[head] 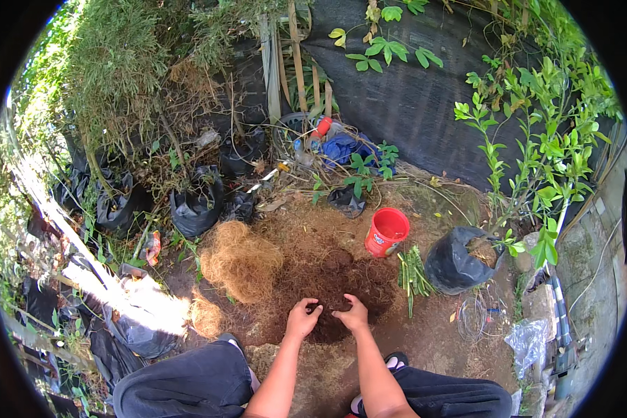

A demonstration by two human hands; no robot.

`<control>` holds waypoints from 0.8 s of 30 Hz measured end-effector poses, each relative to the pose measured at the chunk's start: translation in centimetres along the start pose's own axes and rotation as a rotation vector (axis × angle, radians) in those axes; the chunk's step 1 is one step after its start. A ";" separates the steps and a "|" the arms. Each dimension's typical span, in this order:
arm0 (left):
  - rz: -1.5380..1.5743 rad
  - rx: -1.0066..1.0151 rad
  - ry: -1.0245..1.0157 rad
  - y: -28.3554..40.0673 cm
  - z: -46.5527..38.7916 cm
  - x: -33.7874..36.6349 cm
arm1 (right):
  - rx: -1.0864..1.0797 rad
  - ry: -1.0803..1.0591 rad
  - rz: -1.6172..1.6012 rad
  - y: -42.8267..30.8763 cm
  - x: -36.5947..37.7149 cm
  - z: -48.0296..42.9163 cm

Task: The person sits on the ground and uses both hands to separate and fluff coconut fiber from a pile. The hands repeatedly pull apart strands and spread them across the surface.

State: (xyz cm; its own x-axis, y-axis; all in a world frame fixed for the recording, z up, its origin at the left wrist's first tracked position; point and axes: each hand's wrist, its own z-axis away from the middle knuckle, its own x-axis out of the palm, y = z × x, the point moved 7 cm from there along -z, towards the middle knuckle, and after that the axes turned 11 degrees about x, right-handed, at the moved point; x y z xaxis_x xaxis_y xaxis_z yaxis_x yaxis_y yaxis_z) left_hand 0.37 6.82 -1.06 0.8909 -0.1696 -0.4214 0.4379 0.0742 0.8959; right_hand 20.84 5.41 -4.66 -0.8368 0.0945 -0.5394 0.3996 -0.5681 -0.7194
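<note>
Both hands are over a mound of dark brown soil mixed with fibres. My left hand is at the mound's near side, its fingers curled and thumb apart from them. Facing it, my right hand has its thumb and fingers spread, with dark soil visible in the gap between the hands. I see no object in either hand. Left of the mound lies a large tangle of light brown coconut fibre, with a smaller clump of fibre nearer me. A bundle of cut green stems lies to the right.
A red plastic bucket stands behind the stems. Beside it is a black plant bag holding a leafy plant. More black grow bags line the left. Coiled wire and clear plastic lie right. Dark netting hangs behind.
</note>
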 end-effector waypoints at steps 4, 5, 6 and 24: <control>-0.012 0.033 -0.006 0.8 0.0 -0.5 | 0.034 -0.003 0.061 -1.5 0.7 2.1; -0.021 0.019 -0.012 0.7 0.2 -0.6 | 0.074 -0.006 0.091 -1.6 0.7 2.5; -0.010 0.033 0.001 0.9 0.3 -0.7 | 0.065 0.001 0.068 -2.1 0.4 2.6; 0.673 0.095 -0.043 4.2 0.6 -0.3 | -0.065 -0.350 -0.797 -7.1 -0.6 5.4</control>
State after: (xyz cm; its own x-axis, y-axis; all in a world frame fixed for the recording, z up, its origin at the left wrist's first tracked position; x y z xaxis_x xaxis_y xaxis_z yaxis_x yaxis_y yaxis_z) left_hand 1.86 6.57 2.91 0.9591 -0.1561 0.2360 -0.2240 0.0907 0.9703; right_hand 16.46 4.96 3.19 -0.9386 0.1815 0.2933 -0.3425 -0.3910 -0.8543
